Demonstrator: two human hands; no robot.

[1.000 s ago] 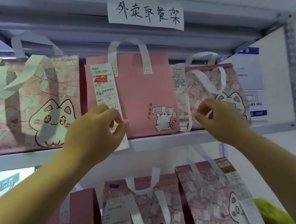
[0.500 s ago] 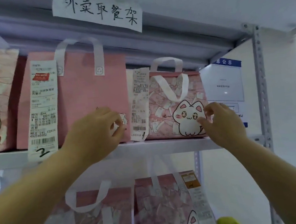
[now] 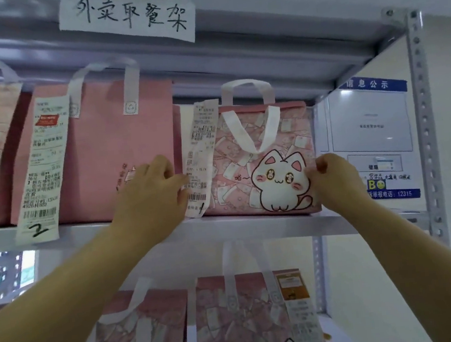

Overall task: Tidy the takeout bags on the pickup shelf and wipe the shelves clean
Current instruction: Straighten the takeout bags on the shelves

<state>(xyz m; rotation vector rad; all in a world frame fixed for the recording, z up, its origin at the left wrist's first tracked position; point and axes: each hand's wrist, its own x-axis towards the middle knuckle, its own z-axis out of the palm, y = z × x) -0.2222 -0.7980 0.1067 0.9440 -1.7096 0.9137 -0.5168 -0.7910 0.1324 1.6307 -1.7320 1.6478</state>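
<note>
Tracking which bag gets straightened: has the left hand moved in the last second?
Yes. Against the handwritten sign, the left hand has shifted right: from below its left end to below its middle, reaching the receipt on the cat bag.

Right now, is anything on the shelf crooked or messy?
Yes. The receipt marked 2 on the plain pink bag hangs slanted, its end drooping past the shelf edge. The other receipt, on the cat bag, curls at the bottom. No spills or tears show.

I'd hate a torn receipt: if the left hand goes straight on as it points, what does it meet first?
Probably the receipt on the small cat bag; the left hand looks at its edge, though depth is unclear.
</note>
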